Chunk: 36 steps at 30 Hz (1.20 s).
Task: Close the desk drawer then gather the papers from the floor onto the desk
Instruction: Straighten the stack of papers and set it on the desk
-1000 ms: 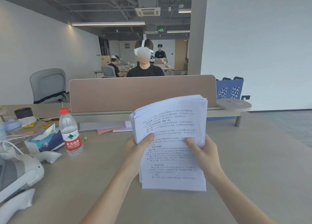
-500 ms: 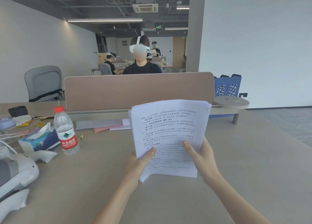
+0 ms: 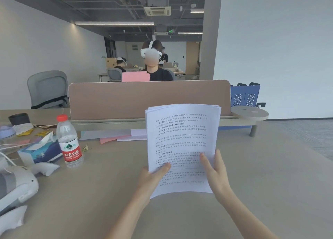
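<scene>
left hand point(image 3: 151, 178): gripping papers at lower left edge, thumb on the front page, fingers hidden behind
right hand point(image 3: 217, 174): gripping papers at lower right edge, thumb on the front page, fingers hidden behind
papers point(image 3: 182, 145): white printed stack, held upright between both hands over the desk, mid-width, bottom edge at or just above the surface, cannot tell if touching; top sheets slightly fanned; text faces camera
desk point(image 3: 261, 184): beige top, bare on the right half, clutter on the left
drawer: out of view
loose sheets point(image 3: 115, 136): flat at the far edge just under the divider, left of the stack; pale, pink and white, overlapping
divider point(image 3: 144, 98): tan panel standing along the desk's far edge, behind the papers
bottle point(image 3: 69, 143): clear, red cap, red label, upright, left of centre, well apart from the hands
tissue box point(image 3: 38, 150): touching or just left of the bottle, tissue sticking up
headset point(image 3: 16, 186): white, near left corner, partly cut by frame
cup point(image 3: 19, 119): dark, far left edge
round shelf point(image 3: 249, 112): at the divider's right end
chair point(image 3: 47, 89): grey, behind the desk, left
person point(image 3: 156, 65): seated beyond the divider, white headset on, pink sheet in front
</scene>
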Motion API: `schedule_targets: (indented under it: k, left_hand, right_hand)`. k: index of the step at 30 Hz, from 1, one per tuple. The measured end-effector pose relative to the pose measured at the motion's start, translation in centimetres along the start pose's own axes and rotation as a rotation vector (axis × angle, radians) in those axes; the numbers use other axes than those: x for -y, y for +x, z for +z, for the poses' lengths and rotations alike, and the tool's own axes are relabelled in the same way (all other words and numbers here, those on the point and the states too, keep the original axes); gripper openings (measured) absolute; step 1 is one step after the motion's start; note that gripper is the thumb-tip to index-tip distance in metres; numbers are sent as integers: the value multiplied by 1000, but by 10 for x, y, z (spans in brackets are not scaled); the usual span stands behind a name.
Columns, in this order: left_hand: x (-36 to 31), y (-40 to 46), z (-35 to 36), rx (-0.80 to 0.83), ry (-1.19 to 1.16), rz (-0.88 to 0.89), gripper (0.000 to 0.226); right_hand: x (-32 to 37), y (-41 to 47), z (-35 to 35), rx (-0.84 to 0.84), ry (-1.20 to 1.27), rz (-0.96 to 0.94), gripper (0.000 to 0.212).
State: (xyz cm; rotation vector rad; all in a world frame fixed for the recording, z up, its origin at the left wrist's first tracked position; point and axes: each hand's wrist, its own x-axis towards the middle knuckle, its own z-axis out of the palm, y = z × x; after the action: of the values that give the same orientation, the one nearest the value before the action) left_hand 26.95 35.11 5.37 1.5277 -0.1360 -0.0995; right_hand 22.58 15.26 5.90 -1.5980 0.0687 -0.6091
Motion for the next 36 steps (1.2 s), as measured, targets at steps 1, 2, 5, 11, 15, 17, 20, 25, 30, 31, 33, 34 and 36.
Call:
schedule_targets:
  k: [1,2,5,11,15,17,20,25,30,31,33,34,36]
  left_hand:
    - [-3,0,1,7,7,14,8]
    - [-4,1,1,13,15,24,7]
    - [-1,2,0,6,17,17,6]
    - [14,4,2,-25,-8,-9,8]
    - [22,4,3,5,28,-66,12]
    - [22,6,2,8,47,-60,14]
    - [19,9,-1,15,100,-56,8]
    - [12,9,-6,106,137,-91,10]
    - [-6,5,-8,214,-39,-179,22]
    - [-10,2,-7,234,-119,-212,28]
    - [-16,-5,-2,274,-333,-213,41]
    - [-17,-7,-1,296,-461,-178,53]
    - [-16,-13,9,329,-662,-126,64]
  right_hand:
    - [1,2,-1,-6,-3,-9,15]
    - [3,4,-2,-11,-2,-15,14]
    - [2,5,-4,-20,-20,-30,14]
    - [-16,0,-5,-1,-60,67,18]
    - [-24,-5,-4,24,-53,104,17]
    - [-28,-8,-4,44,-78,118,24]
    - [-26,-4,-7,38,-73,140,23]
    - [-23,2,-13,48,-109,193,25]
    - [-21,8,-24,43,-120,237,32]
    - [-21,8,-25,24,-113,242,37]
    - [-18,7,-25,-42,-67,254,37]
    - [-14,5,-24,-81,-18,264,31]
    - [-5,3,-20,-156,107,297,22]
